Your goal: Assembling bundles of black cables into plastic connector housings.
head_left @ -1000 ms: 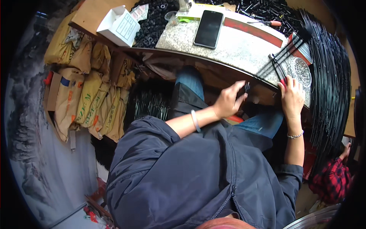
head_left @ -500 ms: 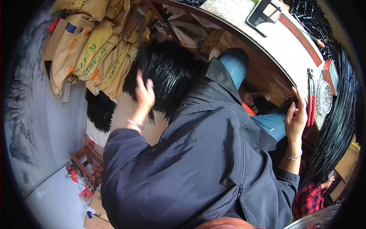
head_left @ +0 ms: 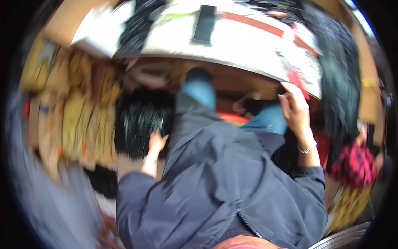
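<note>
Currently, your left hand [head_left: 156,142] is at the heap of black strands [head_left: 141,118]; blur means I cannot tell whether its grip has any. Your right hand [head_left: 296,108] is half open, with nothing visible in it, just beside the red-handled tool [head_left: 296,79] on the table [head_left: 248,52]. Farther out, a phone [head_left: 205,25] lies there too, and sacks [head_left: 76,120] stand left of the strands.

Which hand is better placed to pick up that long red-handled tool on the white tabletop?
Probably the right hand: it is close to the red-handled tool on the white tabletop. The left hand is far off, beside many thin black strands.
</note>
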`<action>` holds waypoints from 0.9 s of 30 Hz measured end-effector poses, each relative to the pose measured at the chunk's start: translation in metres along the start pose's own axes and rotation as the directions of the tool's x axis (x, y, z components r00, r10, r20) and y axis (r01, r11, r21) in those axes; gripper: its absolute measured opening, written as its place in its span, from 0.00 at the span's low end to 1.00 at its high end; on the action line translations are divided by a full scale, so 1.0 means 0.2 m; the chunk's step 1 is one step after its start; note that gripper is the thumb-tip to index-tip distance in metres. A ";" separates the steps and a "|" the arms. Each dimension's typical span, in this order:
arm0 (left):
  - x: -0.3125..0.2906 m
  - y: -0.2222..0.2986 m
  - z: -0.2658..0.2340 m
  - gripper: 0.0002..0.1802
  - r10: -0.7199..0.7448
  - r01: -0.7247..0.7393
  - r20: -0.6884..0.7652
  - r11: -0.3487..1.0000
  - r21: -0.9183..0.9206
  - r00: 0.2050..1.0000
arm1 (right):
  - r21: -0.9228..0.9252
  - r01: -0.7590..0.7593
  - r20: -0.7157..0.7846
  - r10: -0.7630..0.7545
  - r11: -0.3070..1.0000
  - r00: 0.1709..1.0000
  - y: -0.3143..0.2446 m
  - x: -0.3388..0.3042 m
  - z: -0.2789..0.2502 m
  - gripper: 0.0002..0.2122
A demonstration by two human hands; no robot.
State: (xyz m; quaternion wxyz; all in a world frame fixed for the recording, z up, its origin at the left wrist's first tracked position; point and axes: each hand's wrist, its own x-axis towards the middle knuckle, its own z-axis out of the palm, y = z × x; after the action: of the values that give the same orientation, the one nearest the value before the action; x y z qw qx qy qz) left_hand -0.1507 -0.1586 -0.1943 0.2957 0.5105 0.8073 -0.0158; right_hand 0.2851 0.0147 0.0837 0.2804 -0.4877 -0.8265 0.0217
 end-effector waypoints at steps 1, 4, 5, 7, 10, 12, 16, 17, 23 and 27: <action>0.02 0.00 -0.06 0.38 0.052 -0.051 0.004 0.997 -0.065 0.999 | -0.033 -0.020 -0.040 0.019 0.999 0.999 0.04 0.01 -0.03 0.14; 0.09 0.16 -0.23 0.28 0.144 -0.174 -0.197 0.974 -0.143 0.970 | -0.262 -0.105 -0.187 0.056 0.959 0.981 0.26 -0.02 -0.23 0.11; 0.13 0.20 -0.26 0.24 0.181 -0.244 -0.294 0.950 -0.194 0.939 | -0.315 -0.133 -0.256 0.050 0.940 0.965 0.35 -0.02 -0.31 0.11; 0.12 0.45 -0.47 0.19 0.177 -0.308 -0.377 0.894 -0.326 0.909 | -0.460 -0.305 -0.353 0.143 0.834 0.925 0.54 -0.05 -0.51 0.13; 0.18 0.69 -0.62 0.14 0.432 -0.628 -0.606 0.765 -0.146 0.668 | -0.525 -0.546 -0.407 0.371 0.653 0.835 0.89 -0.09 -0.74 0.15; 0.15 0.84 -0.70 0.13 0.485 -0.692 -0.617 0.709 -0.138 0.620 | -0.535 -0.624 -0.422 0.460 0.570 0.781 1.08 -0.07 -0.81 0.16; 0.06 1.06 -0.77 0.12 0.573 -0.775 -0.584 0.609 -0.167 0.576 | -0.574 -0.725 -0.553 0.473 0.381 0.686 1.35 -0.01 -0.88 0.17; 0.03 1.09 -0.77 0.11 0.611 -0.792 -0.577 0.602 -0.106 0.542 | -0.568 -0.730 -0.560 0.472 0.379 0.681 1.41 -0.01 -0.88 0.17; -0.03 1.16 -0.74 0.12 0.648 -0.790 -0.507 0.601 -0.118 0.569 | -0.565 -0.770 -0.455 0.667 0.295 0.589 1.40 0.12 -0.84 0.20; -0.04 1.21 -0.73 0.12 0.679 -0.814 -0.502 0.574 -0.091 0.536 | -0.625 -0.726 -0.441 0.637 0.287 0.632 1.47 0.14 -0.85 0.17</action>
State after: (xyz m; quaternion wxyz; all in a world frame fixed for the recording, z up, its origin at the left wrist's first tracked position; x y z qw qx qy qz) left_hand -0.0141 -0.0014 -0.0026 0.1723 0.7459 0.5395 0.3505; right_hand 0.5911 0.1515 0.1471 0.0547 -0.8607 -0.4483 -0.2351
